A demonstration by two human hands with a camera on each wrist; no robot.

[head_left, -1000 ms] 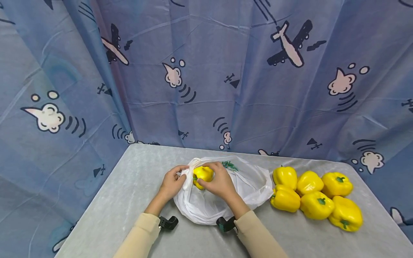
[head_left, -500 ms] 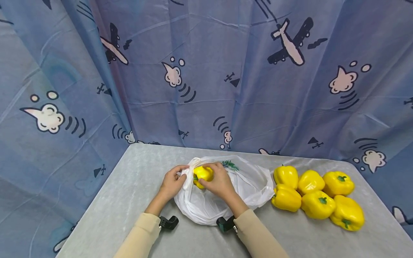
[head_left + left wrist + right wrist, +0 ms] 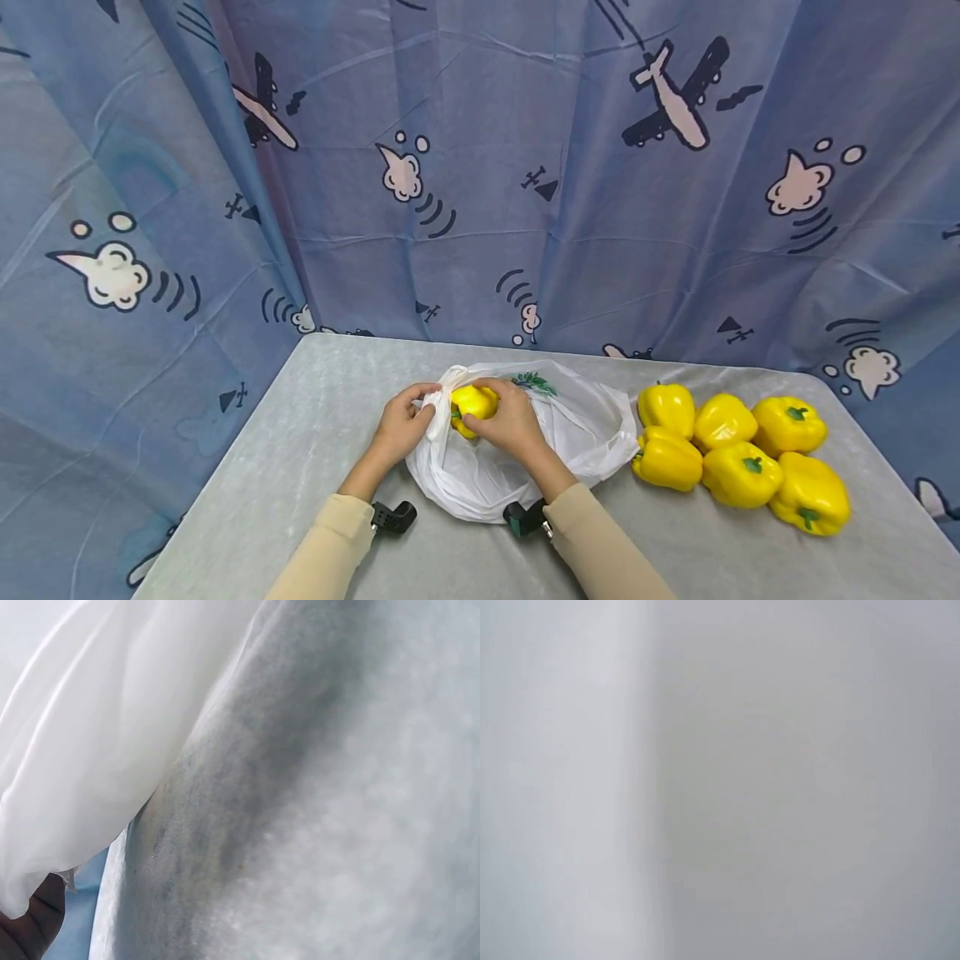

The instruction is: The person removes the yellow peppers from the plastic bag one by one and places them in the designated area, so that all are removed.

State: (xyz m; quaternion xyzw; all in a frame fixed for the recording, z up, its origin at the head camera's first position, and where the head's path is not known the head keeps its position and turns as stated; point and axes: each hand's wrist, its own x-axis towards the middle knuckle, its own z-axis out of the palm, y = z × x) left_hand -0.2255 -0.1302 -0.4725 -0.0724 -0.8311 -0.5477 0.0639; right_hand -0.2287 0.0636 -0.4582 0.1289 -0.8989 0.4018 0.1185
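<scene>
A white plastic bag (image 3: 480, 493) with a green leaf print lies in the middle of the table, its mouth spread. My left hand (image 3: 397, 429) pinches the bag's left edge between thumb and fingers; in the left wrist view the white bag (image 3: 97, 735) hangs from the fingers at the lower left. My right hand (image 3: 513, 421) reaches into the mouth and grips a yellow bell pepper (image 3: 474, 402), thumb in front and fingers behind. The pepper's stem side faces left, partly covered by the thumb. Only blurred white plastic (image 3: 570, 780) fills the right wrist view.
Several yellow bell peppers (image 3: 742, 473) sit in a cluster right of the bag, the nearest pepper (image 3: 667, 458) close to the bag's right edge. The table (image 3: 300, 433) has a grey cover. Behind it hangs a blue curtain (image 3: 450, 167) printed with airplanes.
Both hands stay nearly still on the bag and the pepper. The view shifts very slightly, so the pepper cluster appears a little farther right.
</scene>
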